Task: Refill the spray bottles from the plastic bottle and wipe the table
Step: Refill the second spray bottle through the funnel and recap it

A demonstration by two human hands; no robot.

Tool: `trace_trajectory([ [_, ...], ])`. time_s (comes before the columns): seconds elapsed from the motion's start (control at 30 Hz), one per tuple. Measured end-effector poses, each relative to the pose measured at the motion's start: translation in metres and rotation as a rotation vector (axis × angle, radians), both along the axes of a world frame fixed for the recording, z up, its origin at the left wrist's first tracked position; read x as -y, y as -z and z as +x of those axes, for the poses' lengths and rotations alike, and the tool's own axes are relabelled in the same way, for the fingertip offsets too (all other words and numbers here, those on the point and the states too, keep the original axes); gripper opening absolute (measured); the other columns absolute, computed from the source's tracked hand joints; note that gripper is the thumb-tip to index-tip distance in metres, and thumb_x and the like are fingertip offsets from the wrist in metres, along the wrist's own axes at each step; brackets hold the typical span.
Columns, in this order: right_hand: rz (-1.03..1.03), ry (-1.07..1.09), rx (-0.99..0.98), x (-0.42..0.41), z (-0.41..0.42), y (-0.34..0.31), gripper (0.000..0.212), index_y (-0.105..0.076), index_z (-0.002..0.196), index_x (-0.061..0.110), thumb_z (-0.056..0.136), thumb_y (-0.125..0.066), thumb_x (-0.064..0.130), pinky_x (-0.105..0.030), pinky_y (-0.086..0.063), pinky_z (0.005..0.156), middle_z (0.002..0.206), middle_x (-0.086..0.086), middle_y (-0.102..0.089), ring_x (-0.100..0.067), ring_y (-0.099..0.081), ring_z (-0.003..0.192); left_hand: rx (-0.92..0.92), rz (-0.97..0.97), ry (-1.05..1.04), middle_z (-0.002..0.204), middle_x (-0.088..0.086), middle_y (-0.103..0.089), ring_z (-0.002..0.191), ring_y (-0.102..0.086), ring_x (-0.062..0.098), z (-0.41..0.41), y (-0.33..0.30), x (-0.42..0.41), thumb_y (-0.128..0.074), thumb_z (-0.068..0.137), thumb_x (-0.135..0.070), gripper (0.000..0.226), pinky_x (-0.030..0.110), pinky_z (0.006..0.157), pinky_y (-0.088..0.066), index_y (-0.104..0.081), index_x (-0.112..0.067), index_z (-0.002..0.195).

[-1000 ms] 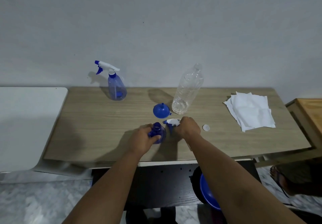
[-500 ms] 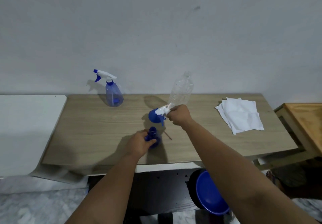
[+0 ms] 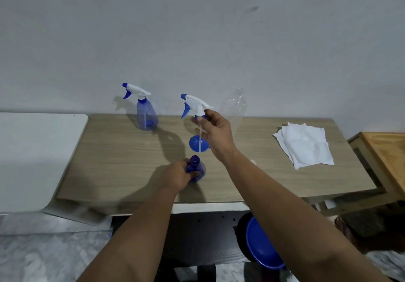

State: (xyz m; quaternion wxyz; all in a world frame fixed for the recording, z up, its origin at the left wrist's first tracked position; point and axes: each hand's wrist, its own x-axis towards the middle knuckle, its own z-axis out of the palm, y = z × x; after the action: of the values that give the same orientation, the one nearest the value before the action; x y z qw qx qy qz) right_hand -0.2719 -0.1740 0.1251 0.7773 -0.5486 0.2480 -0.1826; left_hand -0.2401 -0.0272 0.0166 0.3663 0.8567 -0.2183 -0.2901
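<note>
My left hand (image 3: 178, 175) grips a blue spray bottle body (image 3: 196, 169) standing near the front of the wooden table (image 3: 122, 159), its neck uncovered. My right hand (image 3: 215, 131) holds the white-and-blue spray head (image 3: 194, 104) lifted well above that bottle, its thin dip tube hanging down. A blue funnel (image 3: 196, 143) lies on the table just behind the bottle. The clear plastic bottle (image 3: 235, 108) stands behind my right hand, partly hidden. A second spray bottle (image 3: 144, 113) with its head on stands at the back left.
A stack of white paper towels (image 3: 304, 144) lies at the table's right. A small white cap (image 3: 253, 161) peeks out beside my right forearm. A white surface (image 3: 32, 156) adjoins on the left, a wooden stool (image 3: 385, 156) on the right, a blue basin (image 3: 260, 246) under the table.
My right hand has pulled the spray head off the front bottle and raised it up and back, drawing the tube out. My left hand keeps hold of the bottle body.
</note>
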Motion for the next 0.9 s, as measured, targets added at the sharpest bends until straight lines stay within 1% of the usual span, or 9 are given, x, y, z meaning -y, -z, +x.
trace_trajectory([
  [0.07,-0.044,0.015,-0.016,-0.007,0.0,0.011,0.032,-0.064,0.131,0.002,0.099,-0.067,0.002,-0.046,-0.057,0.099,0.117,-0.011,-0.071,-0.022,-0.076,0.11,0.01,0.016,0.011,0.097,-0.003,-0.073,0.091,-0.067,0.022,0.002,0.002,0.0,-0.077,0.078,-0.038,0.043,0.034,0.085,-0.051,-0.064,-0.034,0.119],
  [0.2,-0.103,0.025,-0.037,-0.012,-0.001,0.034,0.028,-0.07,0.124,0.01,0.096,-0.07,0.007,-0.048,-0.054,0.101,0.119,-0.011,-0.075,-0.024,-0.074,0.115,0.007,0.004,0.008,0.095,-0.004,-0.073,0.089,-0.067,0.02,0.002,0.004,-0.001,-0.077,0.078,-0.037,0.043,0.035,0.084,-0.052,-0.065,-0.036,0.119],
  [0.3,-0.161,0.026,-0.065,-0.015,-0.005,0.046,0.03,-0.07,0.124,0.009,0.094,-0.073,0.008,-0.042,-0.056,0.092,0.116,-0.014,-0.076,-0.025,-0.073,0.114,0.008,-0.013,0.01,0.095,-0.006,-0.074,0.09,-0.067,0.018,0.003,0.006,-0.001,-0.077,0.077,-0.036,0.043,0.034,0.084,-0.052,-0.065,-0.037,0.119],
  [0.37,-0.21,0.008,-0.106,-0.015,-0.01,0.054,0.028,-0.07,0.121,0.005,0.094,-0.074,0.004,-0.031,-0.057,0.083,0.107,-0.011,-0.077,-0.012,-0.074,0.098,0.015,-0.014,0.01,0.096,-0.005,-0.073,0.089,-0.066,0.018,0.004,0.008,-0.002,-0.076,0.077,-0.036,0.043,0.034,0.083,-0.052,-0.065,-0.037,0.119],
  [0.43,-0.279,-0.04,-0.142,-0.015,-0.017,0.061,0.029,-0.071,0.119,0.006,0.092,-0.075,-0.001,-0.023,-0.056,0.081,0.101,-0.004,-0.076,-0.001,-0.071,0.086,0.014,-0.03,0.007,0.095,-0.005,-0.073,0.088,-0.066,0.018,0.004,0.008,-0.003,-0.077,0.077,-0.033,0.042,0.033,0.081,-0.052,-0.066,-0.035,0.118],
  [0.6,-0.416,-0.222,-0.189,-0.013,-0.039,0.081,0.035,-0.073,0.114,0.013,0.089,-0.073,-0.01,-0.025,-0.058,0.092,0.102,0.001,-0.077,-0.001,-0.073,0.092,0.018,-0.032,0.015,0.086,-0.007,-0.067,0.078,-0.061,0.013,0.003,0.006,-0.002,-0.076,0.082,-0.03,0.029,0.022,0.061,-0.039,-0.068,-0.028,0.11],
  [0.73,-0.46,-0.236,-0.205,-0.013,-0.05,0.092,0.032,-0.075,0.117,0.01,0.088,-0.075,-0.005,-0.032,-0.058,0.099,0.106,-0.001,-0.078,-0.009,-0.073,0.1,0.026,0.006,0.014,0.087,-0.005,-0.068,0.08,-0.063,0.016,0.002,0.007,-0.002,-0.075,0.083,-0.027,0.026,0.024,0.063,-0.042,-0.068,-0.023,0.107],
  [0.83,-0.476,-0.232,-0.206,-0.012,-0.051,0.092,0.032,-0.075,0.118,0.009,0.089,-0.075,-0.004,-0.031,-0.059,0.096,0.108,-0.001,-0.079,-0.01,-0.073,0.101,0.028,0.021,0.012,0.09,-0.004,-0.071,0.084,-0.067,0.019,0.003,0.01,-0.002,-0.074,0.082,-0.029,0.026,0.033,0.072,-0.051,-0.069,-0.024,0.107],
  [0.9,-0.497,-0.241,-0.211,-0.01,-0.053,0.091,0.031,-0.076,0.117,0.01,0.089,-0.077,-0.001,-0.033,-0.061,0.092,0.109,-0.002,-0.079,-0.013,-0.074,0.104,0.033,0.015,0.018,0.091,-0.003,-0.072,0.083,-0.066,0.018,0.003,0.01,-0.002,-0.074,0.082,-0.029,0.028,0.029,0.068,-0.047,-0.069,-0.025,0.109],
])
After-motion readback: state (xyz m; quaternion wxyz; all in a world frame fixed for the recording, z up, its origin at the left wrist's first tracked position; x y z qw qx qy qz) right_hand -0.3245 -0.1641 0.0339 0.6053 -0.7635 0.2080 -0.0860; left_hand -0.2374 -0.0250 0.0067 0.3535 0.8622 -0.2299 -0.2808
